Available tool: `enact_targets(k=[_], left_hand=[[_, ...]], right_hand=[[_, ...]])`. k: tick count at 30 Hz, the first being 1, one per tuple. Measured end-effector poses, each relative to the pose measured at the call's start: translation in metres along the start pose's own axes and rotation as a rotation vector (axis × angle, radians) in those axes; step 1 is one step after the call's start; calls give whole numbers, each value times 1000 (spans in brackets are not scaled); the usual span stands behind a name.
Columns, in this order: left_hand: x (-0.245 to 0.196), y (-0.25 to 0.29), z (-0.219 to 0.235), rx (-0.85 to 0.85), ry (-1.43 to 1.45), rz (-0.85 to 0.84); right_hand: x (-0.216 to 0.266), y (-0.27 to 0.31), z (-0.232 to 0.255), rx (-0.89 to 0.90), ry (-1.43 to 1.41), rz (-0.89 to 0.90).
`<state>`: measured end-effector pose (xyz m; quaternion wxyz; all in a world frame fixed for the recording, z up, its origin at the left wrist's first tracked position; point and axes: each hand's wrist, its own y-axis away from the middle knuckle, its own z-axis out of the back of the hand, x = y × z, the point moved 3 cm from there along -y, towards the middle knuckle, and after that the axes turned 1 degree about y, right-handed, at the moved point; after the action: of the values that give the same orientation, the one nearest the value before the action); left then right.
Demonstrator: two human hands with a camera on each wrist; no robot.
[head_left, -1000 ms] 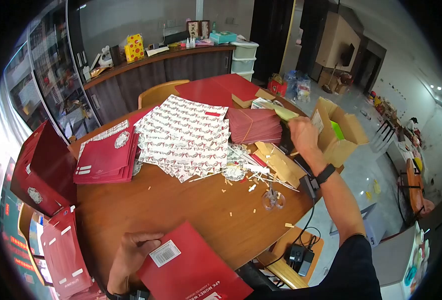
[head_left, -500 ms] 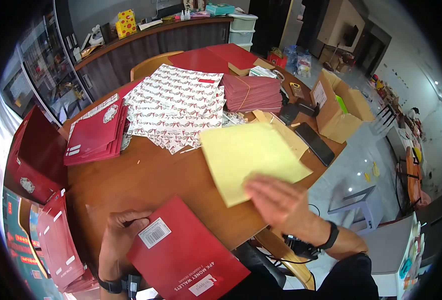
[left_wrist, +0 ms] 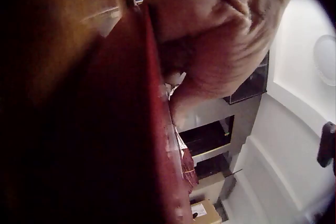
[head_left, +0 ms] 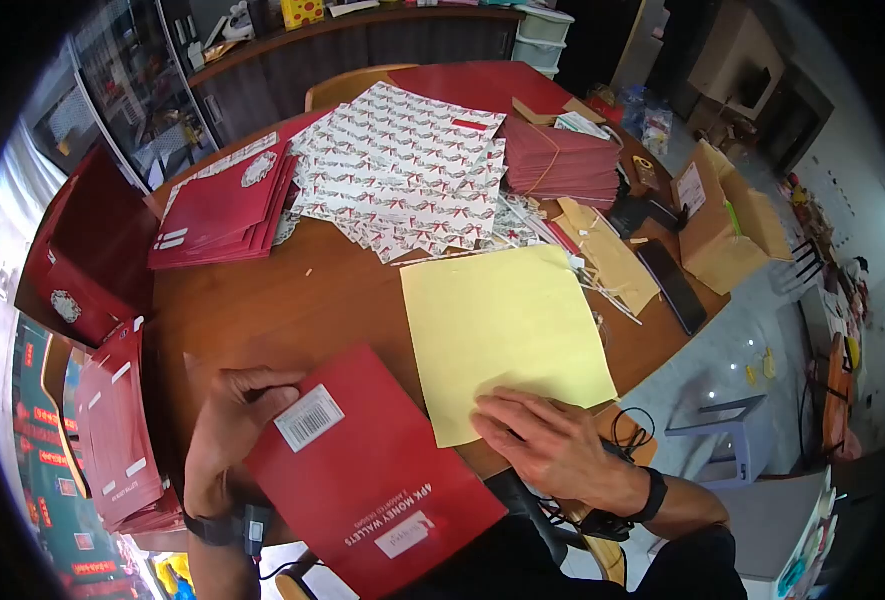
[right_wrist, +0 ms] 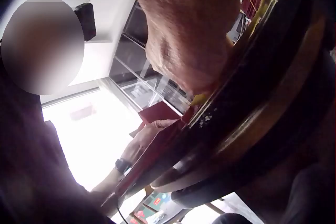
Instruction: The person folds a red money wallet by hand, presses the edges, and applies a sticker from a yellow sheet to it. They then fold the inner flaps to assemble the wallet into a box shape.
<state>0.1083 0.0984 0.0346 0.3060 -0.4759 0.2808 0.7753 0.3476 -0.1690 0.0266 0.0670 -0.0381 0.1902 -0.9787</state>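
Observation:
My left hand (head_left: 231, 425) pinches the left edge of a red packet (head_left: 383, 470) that has a barcode label and "4PK MONEY WALLETS" print; the packet slants over the table's front edge. A yellow square sheet (head_left: 503, 330) lies on the table to the right of the packet. On its lower edge rest the fingers of my right hand (head_left: 558, 445), extended and slightly bent. The left wrist view has the left hand (left_wrist: 210, 29) against the packet's dark red side. In the right wrist view the right hand (right_wrist: 184, 29) is above the table's edge.
Patterned white sheets (head_left: 403, 170) cover the table's middle back. Red packets (head_left: 228, 205) are stacked at left, a banded dark red stack (head_left: 563, 165) at back right. Paper scraps (head_left: 608, 260), a phone (head_left: 671, 285) and a cardboard box (head_left: 728, 225) are at right. A red box (head_left: 88, 250) stands far left.
My right hand has come from beside the cardboard box to the front with the yellow sheet, which now lies on the table. My left hand still holds the red packet, slightly shifted.

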Motion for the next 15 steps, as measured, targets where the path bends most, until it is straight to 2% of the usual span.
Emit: enact_targets(k=[2,3,5,6,11,15], left_hand=[[-6,1,8,-140,-100,-18],[-1,-1,11,-139,-97,-7],[11,-4,25,-261,-143,2],[13,-4,28,-281,-142,-40],[5,-3,27,-283,-196,-15],[1,-1,26,-230,-211,-8]], right_hand=[[-1,2,1,21,-8,5],[-2,3,2,30,-16,6],[-4,3,4,37,-53,29],[-5,3,5,46,-62,30],[-17,1,19,-23,-305,-5],[-35,12,24,-116,-294,-13]])
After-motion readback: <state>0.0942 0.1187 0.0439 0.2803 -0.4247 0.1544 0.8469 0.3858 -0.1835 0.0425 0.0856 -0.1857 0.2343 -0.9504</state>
